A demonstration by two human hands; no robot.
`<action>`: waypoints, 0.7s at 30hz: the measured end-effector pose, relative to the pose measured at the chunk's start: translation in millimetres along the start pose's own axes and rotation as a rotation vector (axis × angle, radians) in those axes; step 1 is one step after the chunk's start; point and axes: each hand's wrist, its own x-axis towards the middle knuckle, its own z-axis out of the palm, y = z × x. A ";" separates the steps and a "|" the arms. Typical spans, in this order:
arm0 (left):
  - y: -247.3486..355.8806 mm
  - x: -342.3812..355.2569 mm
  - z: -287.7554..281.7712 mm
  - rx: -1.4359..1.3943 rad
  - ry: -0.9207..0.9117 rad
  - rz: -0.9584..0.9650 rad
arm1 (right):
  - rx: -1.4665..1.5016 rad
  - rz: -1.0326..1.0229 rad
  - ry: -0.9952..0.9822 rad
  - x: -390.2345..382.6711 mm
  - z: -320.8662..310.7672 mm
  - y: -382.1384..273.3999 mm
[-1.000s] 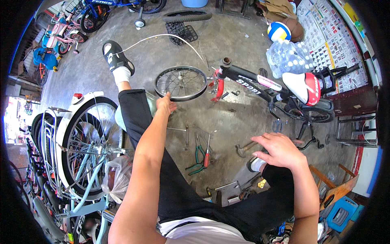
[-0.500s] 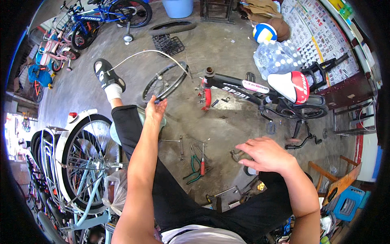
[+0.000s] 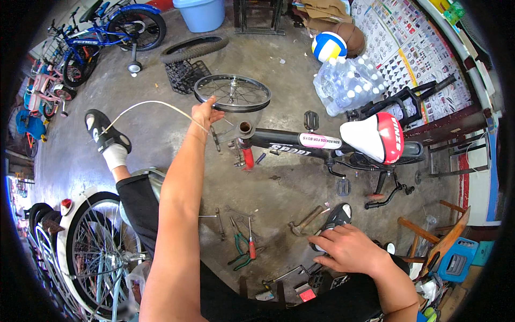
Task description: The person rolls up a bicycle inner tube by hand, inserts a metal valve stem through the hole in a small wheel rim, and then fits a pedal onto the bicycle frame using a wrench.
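Observation:
A small bare bicycle wheel (image 3: 244,108) with spokes and no tyre is lifted and tilted beyond the bike's front end. My left hand (image 3: 205,115), arm stretched forward, grips its near rim. Just right of it lies a black bike frame (image 3: 289,140) with a red and white saddle (image 3: 370,135), its head tube open at the top. A pale cable (image 3: 147,102) arcs from my left shoe to near my left wrist. My right hand (image 3: 351,251) hovers over my right leg, fingers apart and holding nothing. Close by, a hammer (image 3: 307,220) rests on the floor.
Green-handled pliers (image 3: 241,247) and a red screwdriver (image 3: 251,248) lie between my legs. A loose tyre (image 3: 196,48) and black basket (image 3: 179,78) sit ahead. Bottled water (image 3: 348,83) and a ball (image 3: 329,46) stand at far right. A white-fendered bicycle (image 3: 67,231) is at left.
My left hand has moved the wheel forward, away from me, and tipped it flatter. My right hand has come back toward my right leg, uncovering the hammer. The view has shifted.

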 end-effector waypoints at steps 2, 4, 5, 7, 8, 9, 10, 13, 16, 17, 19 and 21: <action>-4.9 11.8 5.7 0.058 -0.016 -0.019 | 0.017 0.016 0.018 2.5 -3.2 7.3; -15.3 25.2 8.0 0.102 -0.003 -0.033 | 0.055 0.034 0.019 5.8 -7.4 10.1; -18.9 33.8 13.0 0.186 -0.016 -0.015 | 0.053 0.040 0.013 7.3 -7.2 11.4; -23.5 49.4 21.9 0.352 -0.048 0.010 | 0.054 0.056 -0.008 9.2 -4.3 12.7; -22.1 48.3 26.9 0.343 -0.057 0.020 | 0.067 0.061 -0.016 10.4 -3.1 13.6; -20.0 47.8 29.6 0.332 -0.062 0.036 | 0.075 0.062 -0.021 11.5 -4.4 14.1; -17.3 50.4 30.0 0.206 -0.133 0.063 | 0.066 0.070 -0.021 10.7 -6.2 14.7; -25.7 30.5 4.7 0.022 -0.111 0.217 | 0.078 0.121 -0.045 5.6 -10.4 16.2; -63.8 -2.0 -56.0 -0.075 0.090 0.356 | 0.061 0.066 0.046 -3.3 -12.7 12.9; -90.4 -21.9 -82.7 -0.168 0.169 0.401 | 0.049 0.029 0.096 -5.7 -12.4 8.8; -144.0 -80.0 -92.5 -0.182 0.222 0.304 | 0.049 -0.014 0.119 -12.8 -8.0 3.9; -193.8 -158.0 -79.5 -0.099 0.281 0.126 | 0.044 -0.033 0.108 -19.6 -5.2 -6.0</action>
